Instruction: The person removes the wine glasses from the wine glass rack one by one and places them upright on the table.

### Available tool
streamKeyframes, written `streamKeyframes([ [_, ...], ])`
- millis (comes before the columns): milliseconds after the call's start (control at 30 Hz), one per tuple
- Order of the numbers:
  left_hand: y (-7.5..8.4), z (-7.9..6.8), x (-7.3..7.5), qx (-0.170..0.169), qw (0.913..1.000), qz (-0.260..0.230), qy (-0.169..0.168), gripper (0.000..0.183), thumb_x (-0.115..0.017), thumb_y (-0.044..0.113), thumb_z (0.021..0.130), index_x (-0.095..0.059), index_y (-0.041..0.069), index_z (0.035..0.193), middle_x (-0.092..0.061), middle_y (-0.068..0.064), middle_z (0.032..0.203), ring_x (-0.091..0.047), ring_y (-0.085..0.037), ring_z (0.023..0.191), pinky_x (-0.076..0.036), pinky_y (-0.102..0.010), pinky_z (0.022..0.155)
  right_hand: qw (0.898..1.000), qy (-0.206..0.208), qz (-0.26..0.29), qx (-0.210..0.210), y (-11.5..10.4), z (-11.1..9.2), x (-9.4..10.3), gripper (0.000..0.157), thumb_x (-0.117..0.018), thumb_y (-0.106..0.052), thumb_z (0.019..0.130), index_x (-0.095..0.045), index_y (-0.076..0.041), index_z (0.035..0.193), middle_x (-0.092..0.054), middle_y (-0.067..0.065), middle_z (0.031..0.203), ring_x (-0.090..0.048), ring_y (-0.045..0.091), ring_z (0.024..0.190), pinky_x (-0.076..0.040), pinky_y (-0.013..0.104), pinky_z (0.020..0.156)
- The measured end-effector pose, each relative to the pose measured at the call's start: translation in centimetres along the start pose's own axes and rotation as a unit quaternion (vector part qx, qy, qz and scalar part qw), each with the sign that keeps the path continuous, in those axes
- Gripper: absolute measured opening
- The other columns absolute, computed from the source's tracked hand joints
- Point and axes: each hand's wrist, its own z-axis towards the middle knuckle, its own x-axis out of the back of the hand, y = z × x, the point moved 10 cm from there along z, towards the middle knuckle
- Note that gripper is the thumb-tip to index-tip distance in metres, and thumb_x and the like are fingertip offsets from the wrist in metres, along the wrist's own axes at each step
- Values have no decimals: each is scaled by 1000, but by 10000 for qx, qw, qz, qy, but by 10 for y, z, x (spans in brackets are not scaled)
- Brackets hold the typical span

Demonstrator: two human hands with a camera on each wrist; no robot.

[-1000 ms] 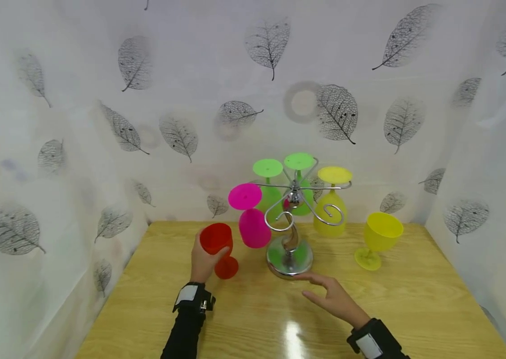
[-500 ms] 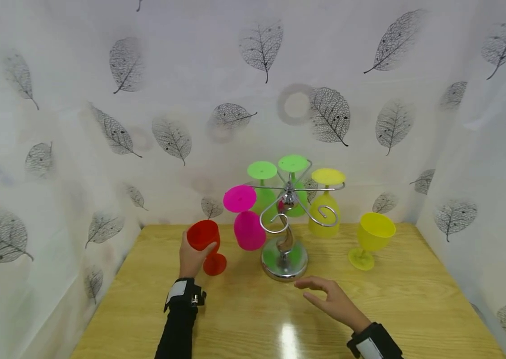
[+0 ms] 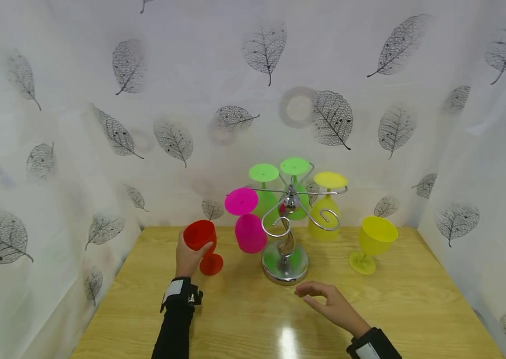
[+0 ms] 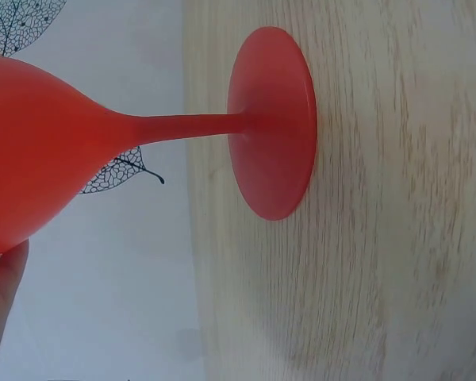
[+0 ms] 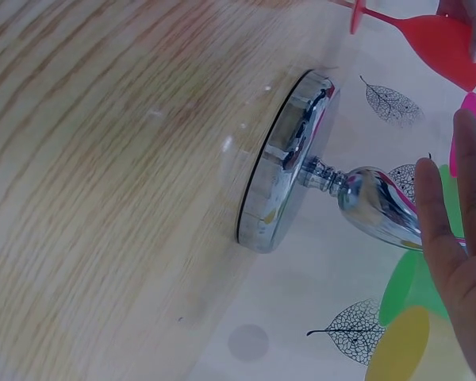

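My left hand [image 3: 186,262] grips a red plastic goblet [image 3: 201,236] round its bowl, left of a chrome glass rack [image 3: 285,271]. The left wrist view shows the goblet's stem and round foot [image 4: 274,167] upright, at the tabletop; whether the foot touches the wood I cannot tell. In the head view my right hand [image 3: 335,308] hovers in front of the rack's base, holding nothing, fingers extended and thumb apart. Upside down on the rack hang a magenta goblet [image 3: 251,234], two green goblets [image 3: 295,165] and a yellow goblet [image 3: 325,219]. Two curled front arms carry nothing.
Another yellow goblet [image 3: 377,235] stands upright on the wooden table [image 3: 244,319], right of the rack. Behind the table and along its sides hangs a white sheet [image 3: 217,75] with printed leaves. The rack's arms spread above the table's middle.
My left hand has moved left with the red goblet, away from the rack. My right hand has drawn slightly back from the rack's base. The view has shifted a little.
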Motion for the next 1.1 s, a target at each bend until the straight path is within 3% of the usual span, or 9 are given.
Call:
streamKeyframes([
  [267,-1,3,3,11,10000,-28,3,82,-79,20,75,-30,3,140,-46,-19,136,-46,-36,121,-44,-54,101,10000,-2,-33,2,3,3,-3,27,-52,-14,96,-61,3,114,-69,14,106,-62,1,97,-54,26,83],
  [400,-3,3,0,104,9997,-123,-159,86,-78,21,77,-25,3,142,-42,-19,140,-43,-36,124,-42,-55,102,10000,-7,7,-29,5,4,-3,27,-52,-15,96,-61,4,114,-69,14,106,-62,0,96,-54,25,83],
  [533,-6,1,-4,216,9991,-177,-322,93,-77,23,77,-17,6,147,-36,-20,144,-39,-37,128,-38,-56,106,9999,-64,93,-80,7,3,-3,27,-51,-15,96,-60,3,115,-69,15,107,-62,0,96,-54,25,83],
  [667,-9,-10,-2,75,9999,-47,-140,103,-78,24,76,-7,7,150,-25,-20,152,-30,-39,137,-28,-59,111,10000,-51,81,-13,6,0,-2,25,-50,-13,97,-60,1,115,-68,16,106,-62,-1,96,-54,25,82],
  [800,6,-30,3,-482,9961,563,487,109,-78,20,76,0,9,152,-10,-19,157,-16,-41,142,-19,-61,113,10000,33,57,-31,5,-1,1,24,-50,-13,96,-61,-1,114,-69,16,105,-61,-2,95,-54,24,81],
  [900,31,-47,2,-1310,9796,1173,970,107,-79,14,73,-7,7,151,-10,-19,157,-12,-41,143,-15,-63,113,9999,66,24,-82,5,2,2,25,-51,-14,96,-62,-1,114,-69,15,106,-61,-2,96,-54,24,81],
  [1033,67,-73,-19,-2437,9479,1806,970,100,-80,11,71,-18,3,149,-19,-21,155,-15,-38,143,-15,-61,115,9998,144,-77,-79,6,4,3,24,-52,-14,96,-63,-3,114,-69,14,107,-62,0,97,-54,25,83],
  [1100,78,-85,-33,-2738,9404,1885,715,98,-79,11,72,-20,4,149,-22,-20,154,-18,-35,144,-16,-53,118,9997,204,-136,-59,6,5,4,23,-52,-14,96,-63,-5,114,-69,13,108,-62,0,98,-54,26,84],
])
